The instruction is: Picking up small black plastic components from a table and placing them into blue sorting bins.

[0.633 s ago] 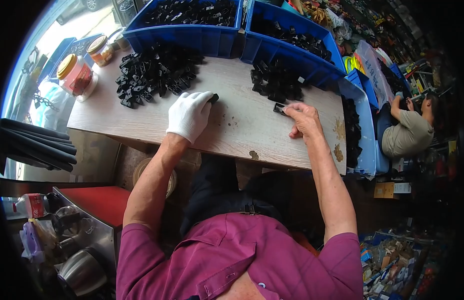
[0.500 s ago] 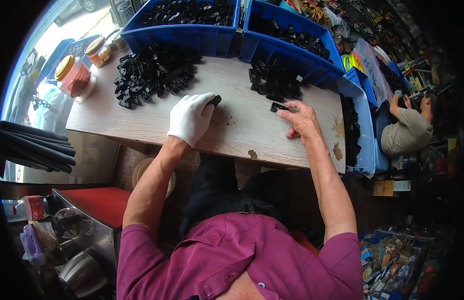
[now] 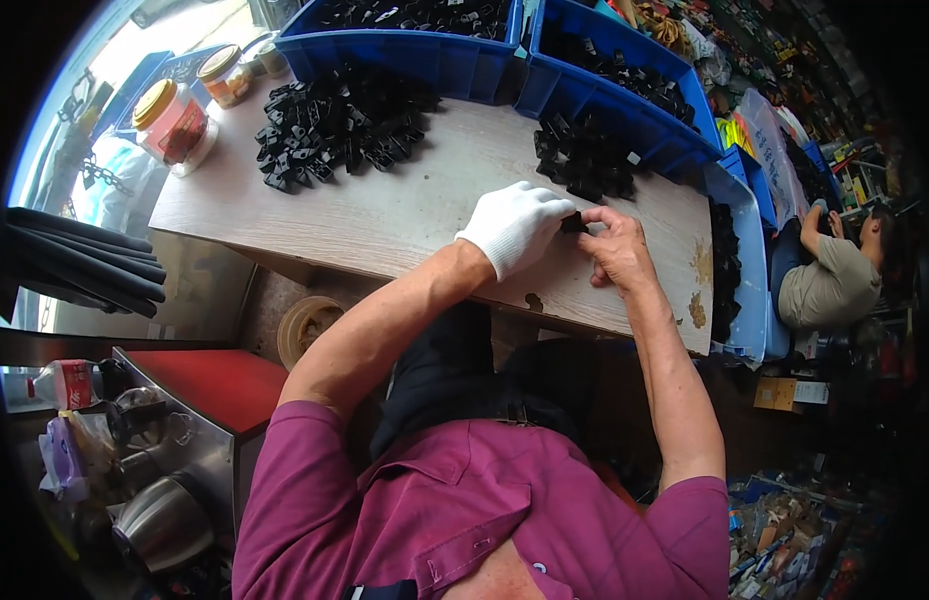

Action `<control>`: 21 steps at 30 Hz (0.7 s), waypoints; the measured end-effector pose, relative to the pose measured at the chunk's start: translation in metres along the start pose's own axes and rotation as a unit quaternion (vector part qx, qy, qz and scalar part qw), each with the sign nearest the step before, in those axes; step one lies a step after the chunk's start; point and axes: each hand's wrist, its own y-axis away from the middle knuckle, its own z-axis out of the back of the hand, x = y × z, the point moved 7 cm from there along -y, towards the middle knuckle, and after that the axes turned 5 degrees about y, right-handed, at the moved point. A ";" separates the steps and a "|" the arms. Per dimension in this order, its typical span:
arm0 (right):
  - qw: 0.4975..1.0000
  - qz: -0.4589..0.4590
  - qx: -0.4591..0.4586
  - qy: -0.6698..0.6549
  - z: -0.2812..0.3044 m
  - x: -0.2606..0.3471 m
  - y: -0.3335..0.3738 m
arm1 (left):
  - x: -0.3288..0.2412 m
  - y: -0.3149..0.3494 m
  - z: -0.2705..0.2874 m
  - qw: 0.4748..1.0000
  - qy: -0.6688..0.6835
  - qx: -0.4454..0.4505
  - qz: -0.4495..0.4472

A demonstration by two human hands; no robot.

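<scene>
My left hand (image 3: pixel 519 226), in a white knitted glove, meets my bare right hand (image 3: pixel 621 250) over the right half of the table. Between their fingertips is a small black part (image 3: pixel 573 224), which looks like a plastic clip; both hands are closed on it. The gloved fingers partly cover it, so I cannot tell whether it is one piece or two pressed together. Beyond my hands lies a small heap of similar black parts (image 3: pixel 584 160). A larger heap of black parts (image 3: pixel 334 130) lies farther left.
Two blue bins (image 3: pixel 404 52) (image 3: pixel 614 108) of black parts line the table's far edge. A light blue bin (image 3: pixel 746 270) stands at the right edge. Lidded jars (image 3: pixel 174 125) stand at the table's left (image 3: pixel 224 215). A co-worker (image 3: pixel 834 270) sits at far right.
My left hand has moved right across the table to my right hand. The black parts, held apart before, are now together at the fingertips. The view has shifted slightly.
</scene>
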 end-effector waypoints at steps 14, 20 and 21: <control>1.000 0.003 -0.001 -0.025 0.000 -0.003 0.000 | -0.007 -0.013 -0.018 0.993 0.007 0.047 -0.106; 0.999 0.010 0.006 -0.039 0.000 -0.002 0.001 | -0.013 -0.004 -0.018 0.991 -0.038 0.059 -0.111; 0.999 0.004 0.004 -0.032 0.001 -0.003 0.001 | -0.014 -0.003 -0.019 0.992 -0.050 0.061 -0.102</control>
